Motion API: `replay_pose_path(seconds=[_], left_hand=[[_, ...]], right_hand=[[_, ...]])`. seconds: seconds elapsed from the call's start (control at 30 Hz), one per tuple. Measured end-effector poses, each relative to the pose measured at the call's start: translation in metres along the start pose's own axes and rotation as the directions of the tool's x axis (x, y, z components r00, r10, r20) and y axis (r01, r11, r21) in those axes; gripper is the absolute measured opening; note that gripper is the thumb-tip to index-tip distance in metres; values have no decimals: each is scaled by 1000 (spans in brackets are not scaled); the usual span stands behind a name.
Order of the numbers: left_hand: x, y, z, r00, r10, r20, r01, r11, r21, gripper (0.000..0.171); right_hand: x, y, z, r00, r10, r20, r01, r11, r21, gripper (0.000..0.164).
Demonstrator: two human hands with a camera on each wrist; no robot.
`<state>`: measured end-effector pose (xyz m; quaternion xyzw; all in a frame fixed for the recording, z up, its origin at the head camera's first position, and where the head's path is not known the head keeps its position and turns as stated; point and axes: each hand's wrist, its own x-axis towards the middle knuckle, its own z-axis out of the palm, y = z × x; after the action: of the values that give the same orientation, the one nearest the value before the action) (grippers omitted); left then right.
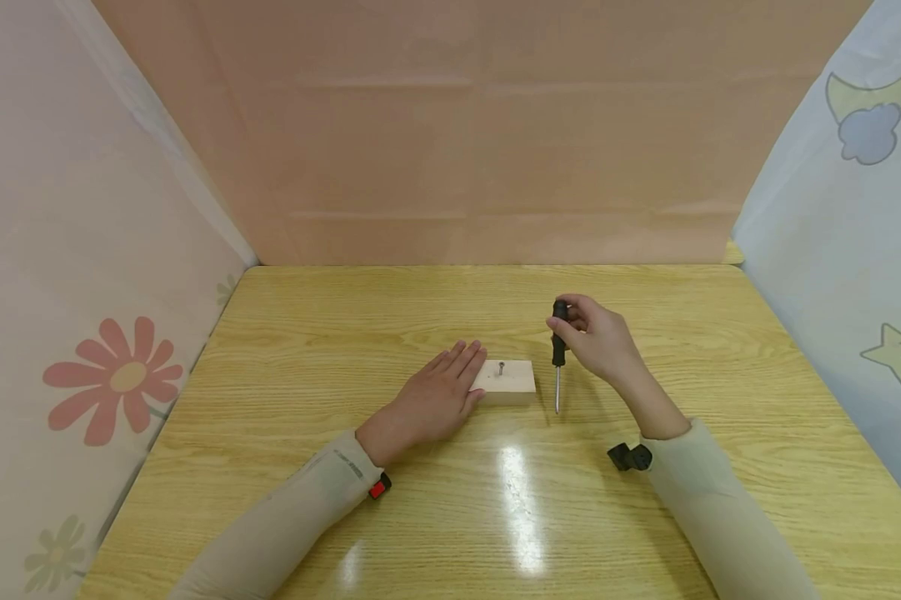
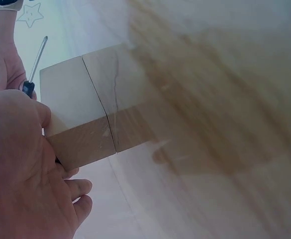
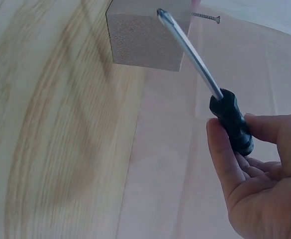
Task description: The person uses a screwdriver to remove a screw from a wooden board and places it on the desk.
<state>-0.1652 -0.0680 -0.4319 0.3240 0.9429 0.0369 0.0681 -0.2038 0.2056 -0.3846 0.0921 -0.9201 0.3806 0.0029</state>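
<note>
One pale, rectangular wooden block [image 1: 518, 379] was seen just below and right of centre in the head view, with a slim silver metal screw [image 1: 501, 367] set upright in its top. The block's left part was covered by the left hand [image 1: 437, 396], whose straight fingers were laid across it while the thumb was rested at the near edge. By the right hand [image 1: 598, 340], a black-handled, silver-shafted screwdriver [image 1: 558, 354] was held, its handle pinched narrowly between thumb and fingers. The shaft was pointed downward beyond the block's right edge, with a thin strip of room shown between them; whether the tip met the table could not be told. Behind the block, a deep band of yellow wood-grain tabletop [image 1: 330, 317] was bounded by a straight back edge under a peach fabric backdrop [image 1: 465, 167]. Broader stretches were shown at left and right, where the sloping side edges were flanked by a flower-printed pale fabric wall [image 1: 45, 208] and a star-printed one [image 1: 833, 267].
</note>
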Motion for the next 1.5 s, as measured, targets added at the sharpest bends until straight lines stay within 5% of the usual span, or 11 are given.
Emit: replay_pose_path(seconds=[0.87, 1.5], left_hand=[[2, -2, 3, 1000, 6, -19, -6, 1000, 17, 65], [2, -2, 3, 1000, 3, -5, -3, 1000, 3, 65]], right_hand=[[3, 14, 7, 993, 30, 113, -19, 996, -92, 54], [9, 22, 15, 954, 137, 267, -86, 977, -196, 52]])
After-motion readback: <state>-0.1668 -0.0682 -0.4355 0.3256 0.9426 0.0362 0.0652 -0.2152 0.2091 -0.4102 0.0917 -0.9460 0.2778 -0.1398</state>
